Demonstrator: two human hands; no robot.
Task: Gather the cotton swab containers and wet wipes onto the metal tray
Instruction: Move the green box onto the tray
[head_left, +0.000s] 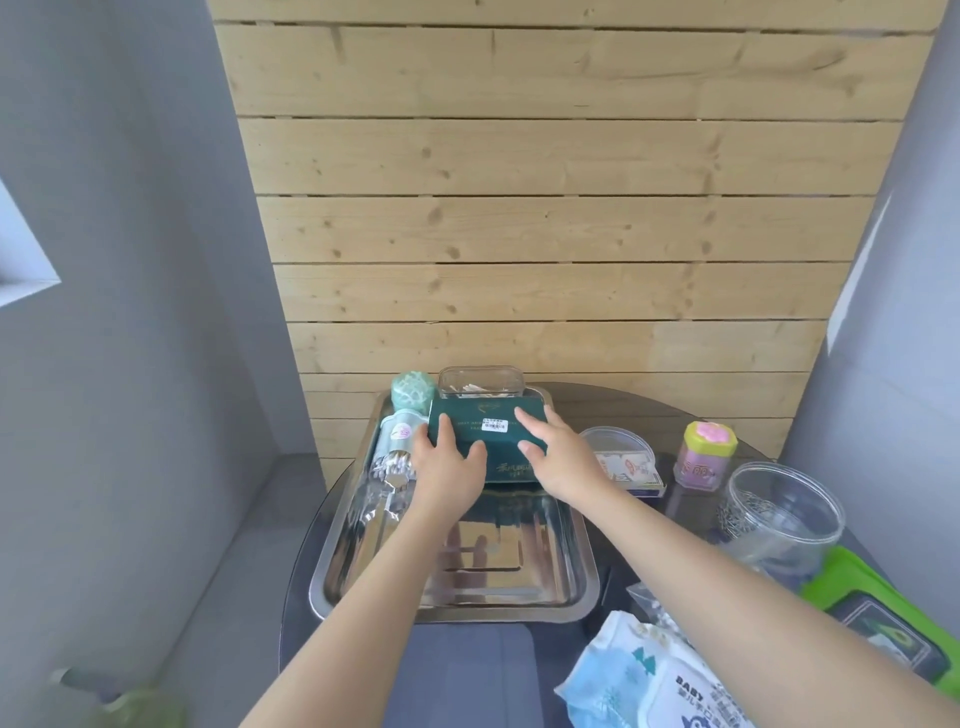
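A metal tray (519, 582) lies on the dark round table. At its far end sits a dark green wipes pack (488, 418). My left hand (444, 457) and my right hand (553, 449) both rest on this pack, fingers spread over its top. A clear rectangular swab box (480, 382) stands behind the pack. On the tray's left side are a green-lidded swab jar (413, 391) and a clear swab cylinder (395, 447). Off the tray, a blue-white baby wipes pack (644, 675) and a green wipes pack (883, 623) lie at the near right.
Right of the tray stand a round clear lidded container (615, 441), a small flat box (631, 470), a pink-and-yellow jar (704, 454) and a large clear round tub (779, 514). A wooden slat wall rises behind the table.
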